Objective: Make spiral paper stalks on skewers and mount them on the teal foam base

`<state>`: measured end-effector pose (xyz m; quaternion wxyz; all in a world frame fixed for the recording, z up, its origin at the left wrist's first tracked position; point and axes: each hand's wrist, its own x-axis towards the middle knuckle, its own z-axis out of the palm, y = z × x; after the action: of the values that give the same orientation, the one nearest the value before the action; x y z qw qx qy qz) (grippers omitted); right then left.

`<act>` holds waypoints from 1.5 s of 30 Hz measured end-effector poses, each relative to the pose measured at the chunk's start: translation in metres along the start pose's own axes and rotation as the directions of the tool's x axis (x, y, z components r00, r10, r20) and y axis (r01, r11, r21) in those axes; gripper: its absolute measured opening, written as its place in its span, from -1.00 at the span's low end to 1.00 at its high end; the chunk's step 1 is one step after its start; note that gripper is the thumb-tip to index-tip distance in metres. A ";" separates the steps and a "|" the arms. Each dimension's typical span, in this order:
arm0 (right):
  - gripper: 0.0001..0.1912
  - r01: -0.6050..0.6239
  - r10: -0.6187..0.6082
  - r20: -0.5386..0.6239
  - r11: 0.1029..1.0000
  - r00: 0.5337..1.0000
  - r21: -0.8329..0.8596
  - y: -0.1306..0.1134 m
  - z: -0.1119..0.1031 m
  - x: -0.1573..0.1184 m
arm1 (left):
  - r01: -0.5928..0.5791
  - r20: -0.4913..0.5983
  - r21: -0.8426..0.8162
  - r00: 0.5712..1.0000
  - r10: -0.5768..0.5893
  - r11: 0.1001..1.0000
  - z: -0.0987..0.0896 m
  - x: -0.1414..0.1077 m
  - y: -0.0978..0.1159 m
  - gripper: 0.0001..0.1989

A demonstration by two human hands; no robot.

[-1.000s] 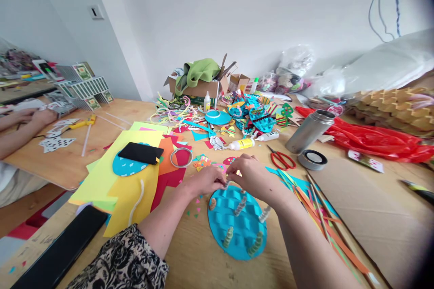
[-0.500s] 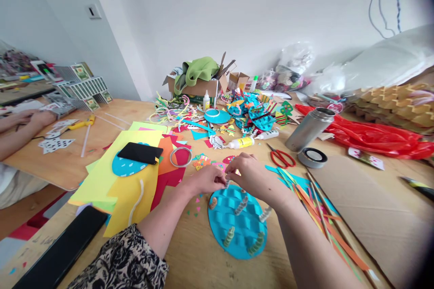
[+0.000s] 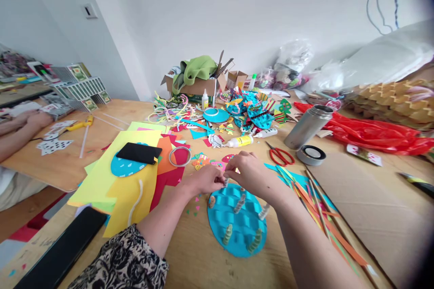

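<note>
A round blue paper disc with a raised woven-looking surface lies on the table before me. Several pale coiled pipe cleaners stand or lean on it. At the disc's far edge, my left hand and my right hand meet with fingertips closed. Between them a small whitish pipe cleaner coil shows, mostly covered by the fingers. Both hands seem to pinch this coil; how firmly each one grips is partly hidden. Small cut paper fish lie just beyond the hands.
Red scissors, a steel flask and its lid stand right. Glue bottles lie ahead. Coloured sheets, a phone and a tape ring are left. Another person's hands are at the far-left table.
The camera view has shifted very slightly. Both hands stay together at the disc's far edge, with the coil still between the fingertips.
</note>
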<state>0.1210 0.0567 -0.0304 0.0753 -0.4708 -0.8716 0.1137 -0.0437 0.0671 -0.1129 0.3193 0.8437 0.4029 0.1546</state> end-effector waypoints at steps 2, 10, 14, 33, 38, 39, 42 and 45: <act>-0.83 0.000 -0.001 -0.005 1.000 1.000 -0.006 -0.001 0.001 0.000 | 0.000 0.002 0.003 1.000 0.000 1.000 -0.001 0.000 0.001 -0.90; -0.82 0.006 -0.007 -0.021 0.999 1.000 -0.034 -0.002 0.005 0.003 | 0.017 0.005 0.012 1.000 -0.017 1.000 0.001 0.000 0.000 -0.89; -0.81 0.004 -0.005 -0.019 0.999 1.000 -0.039 0.000 0.005 0.003 | 0.023 0.008 0.029 1.000 -0.023 0.999 0.001 0.000 0.003 -0.89; -0.82 0.001 -0.002 -0.023 1.000 1.000 -0.021 0.000 0.003 0.002 | 0.125 -0.114 0.312 0.989 -0.094 0.942 0.010 0.003 0.015 -0.90; -0.83 0.008 -0.008 -0.020 1.000 1.000 -0.020 0.001 0.005 0.003 | 0.136 -0.138 0.340 0.986 -0.094 0.930 0.013 0.003 0.017 -0.89; -0.83 0.011 -0.011 -0.020 1.000 1.000 -0.021 0.001 0.005 0.004 | 0.139 -0.142 0.345 0.985 -0.095 0.928 0.013 0.004 0.017 -0.89; -0.83 0.010 -0.011 -0.018 1.000 1.000 -0.026 0.000 0.006 0.004 | 0.155 -0.159 0.360 0.982 -0.103 0.920 0.015 0.005 0.019 -0.86; -0.83 -0.004 0.004 -0.006 0.999 1.000 -0.038 -0.001 0.004 0.005 | 0.166 -0.163 0.367 0.980 -0.112 0.916 0.017 0.005 0.020 -0.84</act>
<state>0.1167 0.0595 -0.0343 0.0689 -0.4742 -0.8724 0.0959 -0.0203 0.0552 -0.1122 0.1321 0.8458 0.5053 0.1089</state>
